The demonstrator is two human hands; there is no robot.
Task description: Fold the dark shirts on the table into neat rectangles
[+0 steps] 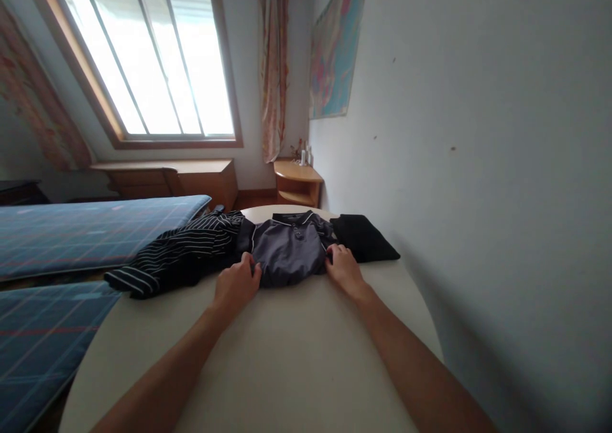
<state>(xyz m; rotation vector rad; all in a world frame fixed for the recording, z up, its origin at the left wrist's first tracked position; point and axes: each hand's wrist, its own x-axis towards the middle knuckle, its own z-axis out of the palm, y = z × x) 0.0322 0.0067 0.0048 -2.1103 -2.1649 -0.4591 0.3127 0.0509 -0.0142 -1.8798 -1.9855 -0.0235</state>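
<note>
A dark grey polo shirt (pixel 289 248) with a black collar lies on the round white table (pixel 296 356), its collar toward the far edge. My left hand (pixel 239 280) is closed at the shirt's left side, thumb and fingers pinching its edge. On the other side, my right hand (pixel 344 267) has its fingers curled around the shirt's right edge. Left of the shirt lies a rumpled black garment with white stripes (pixel 191 248). A flat black folded cloth (pixel 364 238) rests to the right, just beyond my right hand.
Blue plaid mattresses (pixel 95 232) are at the left of the table. The white wall (pixel 488 197) runs close along the right. Farther back stand a wooden desk (pixel 205 171) under the window and a small corner shelf (pixel 299 173) holding small items.
</note>
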